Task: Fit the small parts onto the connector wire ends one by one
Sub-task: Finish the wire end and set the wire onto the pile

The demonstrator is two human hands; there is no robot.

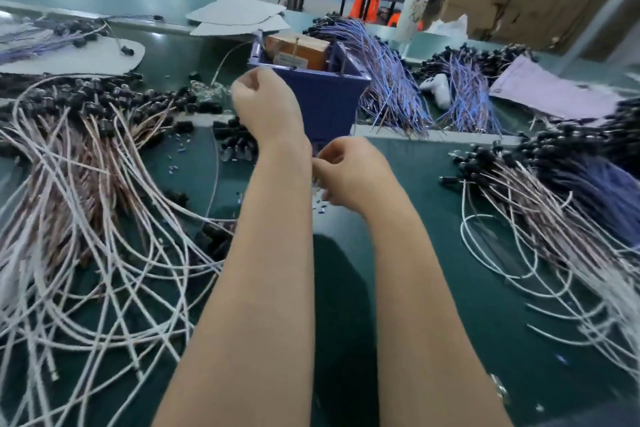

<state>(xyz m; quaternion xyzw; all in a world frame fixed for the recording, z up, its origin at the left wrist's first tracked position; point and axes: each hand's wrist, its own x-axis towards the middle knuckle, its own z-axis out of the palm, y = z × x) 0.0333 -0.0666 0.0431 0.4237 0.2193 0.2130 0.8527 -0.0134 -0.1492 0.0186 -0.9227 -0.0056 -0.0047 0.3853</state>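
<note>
My left hand (266, 104) is raised in front of the blue bin (325, 97). Its fingers are curled and the thumb lies against the forefinger; what it holds is hidden. My right hand (349, 173) sits lower, beside my left forearm, with its fingertips pinched together on a small part just above a scatter of small silver parts (320, 199) on the green mat. Pale connector wires (104, 246) with black connector heads lie piled to the left. A second heap of such wires (540, 218) lies to the right.
The blue bin holds an orange box (298, 48). Purple wire bundles (391, 80) lie behind and right of it, next to a white object (438, 87) and a lilac cloth (547, 90). Black connectors (235, 142) lie below my left hand. Grey card sheets (239, 17) are at the back.
</note>
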